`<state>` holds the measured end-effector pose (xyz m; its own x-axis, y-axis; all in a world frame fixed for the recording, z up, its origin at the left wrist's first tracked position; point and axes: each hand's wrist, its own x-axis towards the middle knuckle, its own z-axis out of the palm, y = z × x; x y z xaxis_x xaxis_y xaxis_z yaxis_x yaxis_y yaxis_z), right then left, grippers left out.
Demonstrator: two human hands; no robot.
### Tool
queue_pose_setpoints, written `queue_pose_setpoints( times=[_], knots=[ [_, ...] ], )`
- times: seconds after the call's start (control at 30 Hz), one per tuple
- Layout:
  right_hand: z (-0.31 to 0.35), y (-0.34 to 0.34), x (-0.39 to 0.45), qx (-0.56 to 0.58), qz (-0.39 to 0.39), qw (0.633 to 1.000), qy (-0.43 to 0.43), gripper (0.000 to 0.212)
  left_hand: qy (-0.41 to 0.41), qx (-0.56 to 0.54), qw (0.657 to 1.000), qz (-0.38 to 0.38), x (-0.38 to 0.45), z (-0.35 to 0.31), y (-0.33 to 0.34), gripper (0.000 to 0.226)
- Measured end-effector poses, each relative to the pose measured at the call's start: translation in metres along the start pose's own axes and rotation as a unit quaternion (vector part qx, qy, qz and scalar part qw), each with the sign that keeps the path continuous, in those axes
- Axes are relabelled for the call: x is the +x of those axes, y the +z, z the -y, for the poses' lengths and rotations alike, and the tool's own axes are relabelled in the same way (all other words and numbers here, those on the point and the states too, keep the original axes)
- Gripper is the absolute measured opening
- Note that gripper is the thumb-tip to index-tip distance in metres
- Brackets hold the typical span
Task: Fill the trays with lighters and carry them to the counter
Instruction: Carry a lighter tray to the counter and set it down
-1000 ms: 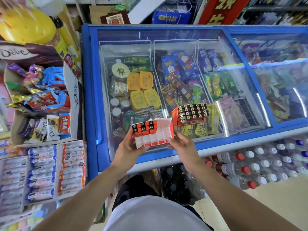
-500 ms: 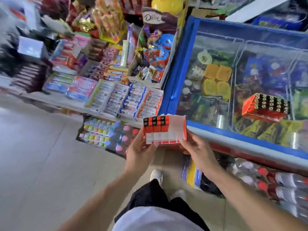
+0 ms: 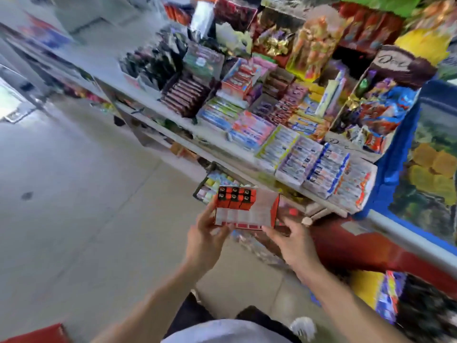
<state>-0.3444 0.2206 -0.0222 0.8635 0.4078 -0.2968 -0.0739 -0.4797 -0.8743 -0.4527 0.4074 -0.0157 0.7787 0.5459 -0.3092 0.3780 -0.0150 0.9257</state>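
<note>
Shop aisle, pale tiled floor (image 3: 81, 214) to your left, view motion-blurred. White shelving (image 3: 222, 147) runs diagonally across the upper frame, packed with candy and gum boxes (image 3: 316, 164); a brown chocolate display carton (image 3: 385, 100) stands at its right end. Blue-framed chest freezer (image 3: 395, 167) sits at the far right, touching the shelf end, with yellow packs visible through its glass.

You hold one lighter tray (image 3: 247, 211) in front of you, roughly level, above the floor and just below the lower shelf edge. Tray is red cardboard with a pale divided insert. Lighters (image 3: 236, 198) fill only its far-left corner: orange bodies, black tops, standing upright, two short rows of three as far as the blur allows. Remaining compartments look unfilled.

Your left hand (image 3: 207, 241) grips the tray's left end, thumb up along the side wall beside the lighters, fingers curled underneath. Your right hand (image 3: 294, 246) is at the tray's lower right corner: fingertips (image 3: 268, 229) touch the near edge, thumb raised toward the right end wall. Whether that thumb contacts the wall you cannot tell from this frame; the grip reads as a loose pinch on the corner.

Dark trousers and a white shirt hem (image 3: 222, 330) show at bottom centre.
</note>
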Motion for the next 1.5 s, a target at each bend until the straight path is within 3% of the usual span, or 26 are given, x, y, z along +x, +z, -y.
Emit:
queue_pose_setpoints(
  times=[0.13, 0.23, 0.5, 0.77, 0.97, 1.17, 1.5],
  knots=[
    [0.059, 0.083, 0.027, 0.005, -0.004, 1.000, -0.001, 0.028, 0.028, 0.059, 0.998, 0.007, 0.045, -0.010, -0.097, 0.079],
    [0.100, 0.123, 0.056, 0.003, -0.013, 1.000, -0.001, 0.027, 0.038, 0.079, 0.996, 0.025, 0.084, -0.025, -0.145, 0.067],
    [0.165, 0.175, 0.167, 0.007, -0.028, 0.999, -0.024, 0.022, 0.073, 0.088, 0.993, 0.015, 0.213, -0.060, -0.201, 0.082],
    [0.232, 0.166, 0.274, 0.057, -0.049, 0.997, -0.037, 0.028, 0.137, 0.126, 0.982, 0.041, 0.339, -0.126, -0.217, 0.074],
    [0.250, 0.150, 0.331, 0.060, -0.088, 0.993, -0.044, 0.073, 0.186, 0.151, 0.967, 0.088, 0.403, -0.177, -0.214, 0.078],
    [0.281, 0.131, 0.372, 0.041, -0.134, 0.989, -0.041, 0.087, 0.203, 0.161, 0.960, 0.106, 0.460, -0.210, -0.200, 0.065],
    [0.362, 0.111, 0.490, 0.022, -0.259, 0.965, -0.040, 0.059, 0.258, 0.210, 0.931, 0.152, 0.617, -0.311, -0.178, 0.083]
  ],
)
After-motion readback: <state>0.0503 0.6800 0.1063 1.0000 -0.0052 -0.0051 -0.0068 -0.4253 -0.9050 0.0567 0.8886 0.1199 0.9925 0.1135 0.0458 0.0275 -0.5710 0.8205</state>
